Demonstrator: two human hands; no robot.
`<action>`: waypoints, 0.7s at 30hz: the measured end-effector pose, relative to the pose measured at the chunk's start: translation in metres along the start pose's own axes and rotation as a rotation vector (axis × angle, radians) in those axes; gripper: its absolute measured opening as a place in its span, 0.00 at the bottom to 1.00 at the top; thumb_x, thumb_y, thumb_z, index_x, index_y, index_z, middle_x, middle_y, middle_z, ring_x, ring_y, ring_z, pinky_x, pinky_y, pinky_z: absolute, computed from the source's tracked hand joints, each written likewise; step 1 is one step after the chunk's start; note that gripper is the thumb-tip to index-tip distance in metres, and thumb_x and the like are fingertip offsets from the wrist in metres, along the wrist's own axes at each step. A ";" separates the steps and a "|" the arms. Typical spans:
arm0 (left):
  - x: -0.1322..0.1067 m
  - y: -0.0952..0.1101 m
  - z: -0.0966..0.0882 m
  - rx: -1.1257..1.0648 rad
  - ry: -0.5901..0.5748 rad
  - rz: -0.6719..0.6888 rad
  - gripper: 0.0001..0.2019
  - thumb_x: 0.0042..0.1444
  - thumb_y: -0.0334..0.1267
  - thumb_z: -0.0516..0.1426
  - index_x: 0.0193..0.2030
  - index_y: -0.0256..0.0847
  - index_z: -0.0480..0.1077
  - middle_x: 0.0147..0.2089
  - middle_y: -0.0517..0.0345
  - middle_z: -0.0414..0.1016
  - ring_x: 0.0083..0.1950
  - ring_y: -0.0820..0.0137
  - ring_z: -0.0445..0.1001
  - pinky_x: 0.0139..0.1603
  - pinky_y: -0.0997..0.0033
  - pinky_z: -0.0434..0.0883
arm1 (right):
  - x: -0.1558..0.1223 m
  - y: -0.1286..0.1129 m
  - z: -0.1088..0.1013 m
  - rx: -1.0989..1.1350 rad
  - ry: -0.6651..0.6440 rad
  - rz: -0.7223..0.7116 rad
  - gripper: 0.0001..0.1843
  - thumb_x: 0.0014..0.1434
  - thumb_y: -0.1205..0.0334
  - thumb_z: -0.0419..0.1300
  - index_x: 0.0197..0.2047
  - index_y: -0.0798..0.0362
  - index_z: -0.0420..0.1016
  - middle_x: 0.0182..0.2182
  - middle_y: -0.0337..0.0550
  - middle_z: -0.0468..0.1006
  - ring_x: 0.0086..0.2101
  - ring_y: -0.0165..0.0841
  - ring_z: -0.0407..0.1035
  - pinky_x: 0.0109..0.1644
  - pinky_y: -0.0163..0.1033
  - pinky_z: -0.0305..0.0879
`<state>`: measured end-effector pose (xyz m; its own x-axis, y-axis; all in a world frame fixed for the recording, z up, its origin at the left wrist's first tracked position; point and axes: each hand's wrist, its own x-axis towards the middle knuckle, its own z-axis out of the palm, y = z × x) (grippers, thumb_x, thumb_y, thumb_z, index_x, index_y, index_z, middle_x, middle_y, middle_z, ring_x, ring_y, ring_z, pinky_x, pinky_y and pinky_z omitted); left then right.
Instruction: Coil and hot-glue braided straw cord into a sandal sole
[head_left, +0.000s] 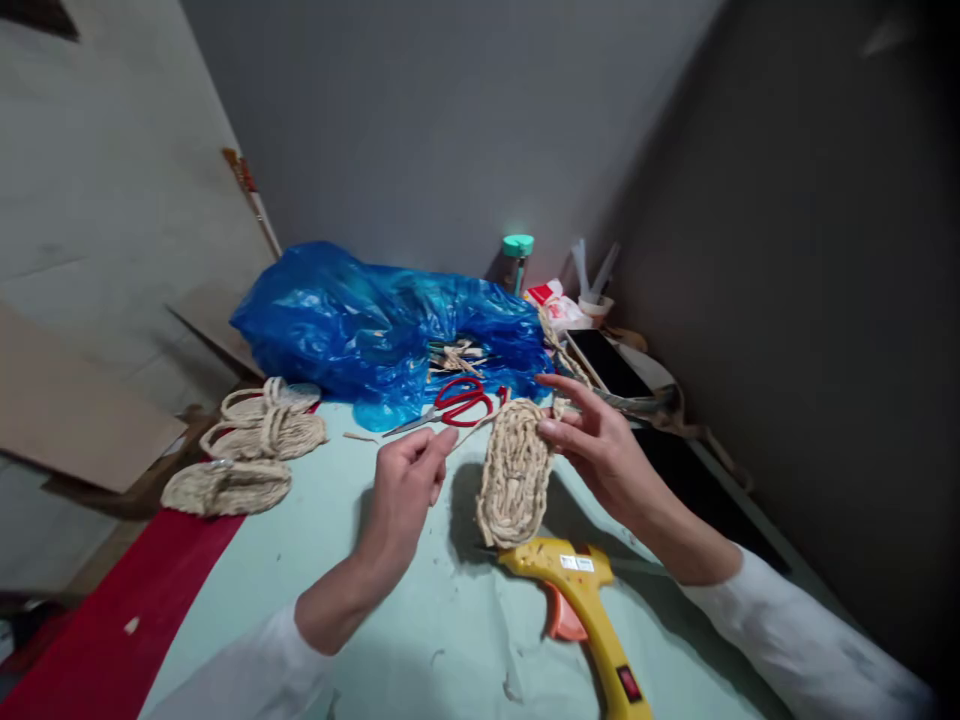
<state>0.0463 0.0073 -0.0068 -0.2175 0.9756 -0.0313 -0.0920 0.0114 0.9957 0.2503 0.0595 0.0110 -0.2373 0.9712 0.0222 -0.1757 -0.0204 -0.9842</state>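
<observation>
My right hand (600, 445) holds a woven straw sole (516, 472) upright by its right edge, fingers spread along it. My left hand (409, 485) is closed in a pinch on a thin straw strand (474, 428) that runs up to the top of the sole. A yellow glue gun (581, 600) with an orange trigger lies on the pale green table (390, 620) just below the sole. Red-handled scissors (450, 402) lie behind my left hand.
A crumpled blue plastic bag (360, 330) with straw pieces sits at the back. Finished straw sandals (247, 450) lie at the left edge beside a red strip (135, 610). A phone (607, 362), a green-capped bottle (516, 262) and a cup stand at the back right.
</observation>
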 end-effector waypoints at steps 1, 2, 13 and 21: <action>0.001 -0.001 0.000 -0.013 -0.025 -0.013 0.21 0.58 0.50 0.62 0.21 0.41 0.64 0.17 0.67 0.58 0.20 0.76 0.56 0.22 0.74 0.54 | 0.000 -0.001 0.000 0.006 -0.023 0.000 0.32 0.51 0.59 0.74 0.58 0.49 0.72 0.29 0.33 0.78 0.30 0.28 0.70 0.36 0.31 0.65; 0.001 -0.001 0.000 -0.027 -0.052 -0.024 0.19 0.59 0.51 0.61 0.24 0.41 0.68 0.20 0.65 0.63 0.22 0.75 0.60 0.23 0.74 0.57 | -0.001 -0.002 0.001 0.013 -0.046 -0.002 0.32 0.51 0.60 0.73 0.58 0.49 0.71 0.29 0.34 0.78 0.31 0.28 0.70 0.36 0.31 0.65; -0.016 0.009 0.013 -0.185 -0.319 -0.120 0.16 0.56 0.42 0.66 0.50 0.41 0.74 0.49 0.51 0.80 0.51 0.61 0.77 0.51 0.68 0.72 | -0.008 0.002 0.008 0.014 -0.206 -0.048 0.28 0.59 0.59 0.68 0.61 0.49 0.66 0.32 0.33 0.77 0.33 0.29 0.70 0.40 0.33 0.66; -0.016 0.011 0.011 -0.235 -0.331 -0.192 0.20 0.55 0.37 0.66 0.55 0.41 0.74 0.52 0.51 0.81 0.50 0.60 0.80 0.45 0.69 0.74 | -0.006 -0.002 -0.004 -0.067 -0.450 -0.082 0.30 0.63 0.58 0.66 0.65 0.51 0.63 0.44 0.45 0.78 0.38 0.33 0.73 0.43 0.40 0.71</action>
<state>0.0592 -0.0054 0.0056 0.1446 0.9787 -0.1455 -0.3265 0.1860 0.9267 0.2558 0.0547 0.0125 -0.6189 0.7691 0.1594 -0.1522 0.0817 -0.9850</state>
